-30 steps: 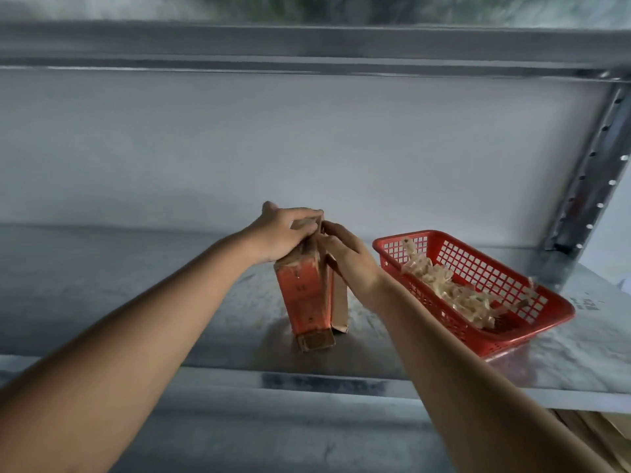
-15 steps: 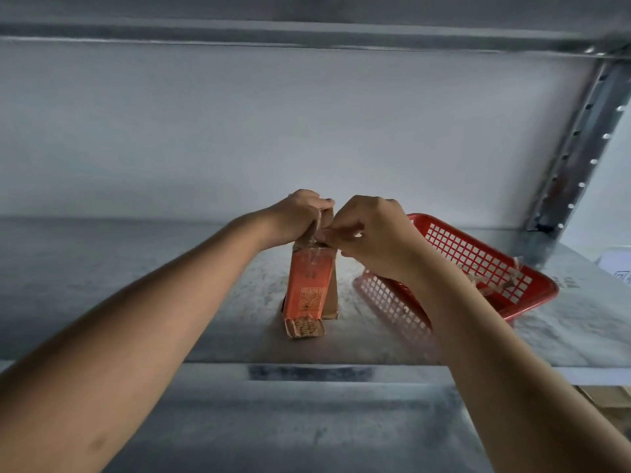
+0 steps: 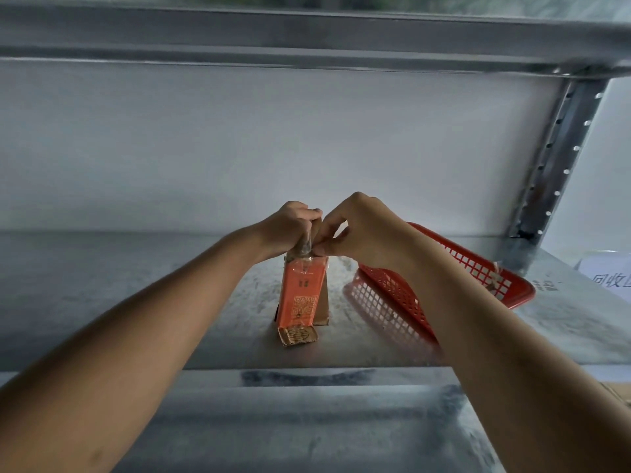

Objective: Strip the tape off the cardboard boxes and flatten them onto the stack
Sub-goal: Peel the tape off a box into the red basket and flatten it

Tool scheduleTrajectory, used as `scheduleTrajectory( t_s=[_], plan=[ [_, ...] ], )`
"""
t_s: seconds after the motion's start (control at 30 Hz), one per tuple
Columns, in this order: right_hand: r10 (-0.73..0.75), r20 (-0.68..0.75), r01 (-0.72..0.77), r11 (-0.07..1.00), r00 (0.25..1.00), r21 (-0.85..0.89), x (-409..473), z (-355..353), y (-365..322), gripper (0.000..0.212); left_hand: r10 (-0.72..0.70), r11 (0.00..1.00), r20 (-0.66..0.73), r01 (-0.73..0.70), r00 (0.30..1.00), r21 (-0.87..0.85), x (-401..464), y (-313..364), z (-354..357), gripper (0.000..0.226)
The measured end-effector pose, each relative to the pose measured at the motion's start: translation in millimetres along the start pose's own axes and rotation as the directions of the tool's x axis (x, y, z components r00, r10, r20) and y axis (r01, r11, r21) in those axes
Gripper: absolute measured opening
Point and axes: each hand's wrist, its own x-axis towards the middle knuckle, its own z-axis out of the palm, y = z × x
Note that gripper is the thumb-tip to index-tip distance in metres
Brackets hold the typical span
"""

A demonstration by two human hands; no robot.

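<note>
A small orange cardboard box (image 3: pixel 300 295) with a QR code stands upright on the metal shelf (image 3: pixel 170 302), its bottom flap folded out toward me. My left hand (image 3: pixel 290 227) grips the box's top end from the left. My right hand (image 3: pixel 355 230) pinches a strip of clear tape (image 3: pixel 309 249) at the top of the box between thumb and forefinger. The top flaps are hidden under my fingers.
A red plastic basket (image 3: pixel 512 285) with bits of stripped tape sits to the right, partly behind my right forearm. A perforated steel upright (image 3: pixel 560 158) rises at the right rear, an upper shelf beam (image 3: pixel 307 39) runs overhead, and a white label (image 3: pixel 611 278) lies far right.
The box was turned so its orange QR face points at me. My right hand rose from beside the box and closed into a pinch on the tape at the top.
</note>
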Motion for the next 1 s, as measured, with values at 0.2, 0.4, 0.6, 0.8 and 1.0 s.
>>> scheduleTrajectory(
  t_s=[0.2, 0.4, 0.6, 0.8, 1.0],
  plan=[
    [-0.039, -0.133, 0.049, 0.996, 0.990, 0.072, -7, 25, 0, 0.006, 0.008, 0.988, -0.037, -0.014, 0.999, -0.152, 0, -20, -6, 0.022],
    [-0.001, 0.016, 0.001, 1.000, 1.000, 0.002, -3, 14, -6, 0.008, 0.005, 0.990, -0.048, -0.012, 0.999, -0.140, 2, -24, -6, 0.022],
    [0.051, 0.172, -0.057, 0.998, 0.984, 0.032, 9, 1, -12, 0.005, 0.037, 0.999, -0.048, -0.036, 0.998, 0.024, 3, -22, -5, 0.048],
    [-0.010, 0.117, 0.012, 1.000, 0.993, -0.015, 10, 1, -13, 0.003, 0.049, 0.996, -0.066, -0.045, 0.997, 0.072, 6, -27, -8, 0.048],
    [0.078, 0.211, -0.049, 0.989, 0.974, -0.137, 11, -1, -21, 0.012, 0.052, 0.996, -0.047, -0.048, 0.998, 0.078, 7, -23, -5, 0.049]
  ],
)
